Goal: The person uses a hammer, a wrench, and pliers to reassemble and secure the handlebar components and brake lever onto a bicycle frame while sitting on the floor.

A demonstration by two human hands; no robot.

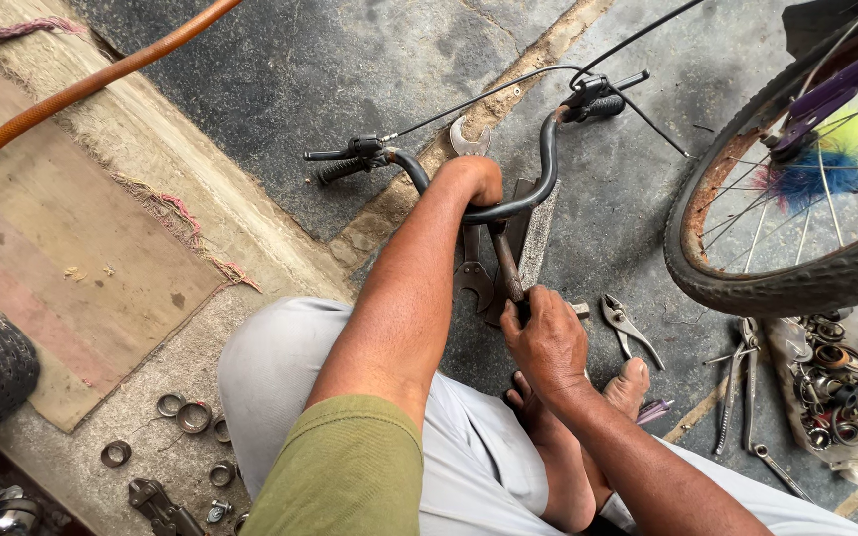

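Curved black steel bicycle handlebar (523,203) with ribbed rubber grips, left hand (474,181) clenched on its centre; just below, right hand (546,337) clasping its rusty stem (506,266); steel pliers (630,330) nearby.

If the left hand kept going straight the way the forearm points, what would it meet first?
The left hand already grips the black handlebar. Straight beyond it, an open-ended spanner lies on the concrete floor, though depth is hard to judge.

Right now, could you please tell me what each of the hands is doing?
Left hand: closed around the middle of the black handlebar.
Right hand: closed on the lower end of the handlebar stem.
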